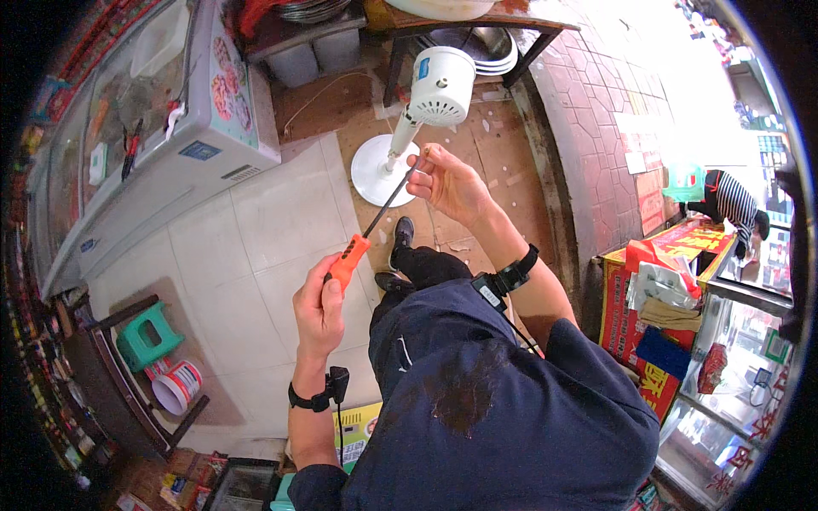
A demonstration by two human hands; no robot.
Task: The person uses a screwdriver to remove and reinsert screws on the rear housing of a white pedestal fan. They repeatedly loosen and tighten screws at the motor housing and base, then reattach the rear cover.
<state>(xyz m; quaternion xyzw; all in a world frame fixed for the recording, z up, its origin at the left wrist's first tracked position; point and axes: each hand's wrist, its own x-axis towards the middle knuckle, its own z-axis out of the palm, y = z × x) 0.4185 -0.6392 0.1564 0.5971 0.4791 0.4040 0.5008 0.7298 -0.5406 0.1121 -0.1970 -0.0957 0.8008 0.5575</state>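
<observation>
An orange-handled screwdriver point(348, 262) is in my left hand point(319, 315), its long dark shaft pointing up and to the right. The shaft's end reaches the fingers of my right hand point(450, 183), which are pinched together. Whatever those fingers hold is too small to make out. Just beyond my hands stands a white fan point(443, 85) with a vented motor housing, a tilted stem and a round base point(371, 172). No blades or guard show on it.
A chest freezer point(204, 128) with a glass top lies to the left. Ahead is a wooden table point(520, 24) with basins beneath. At lower left are a green stool point(150, 337) and a white-and-red bucket point(177, 387). A glass display counter point(724, 375) stands right; a person in stripes point(733, 200) bends behind it.
</observation>
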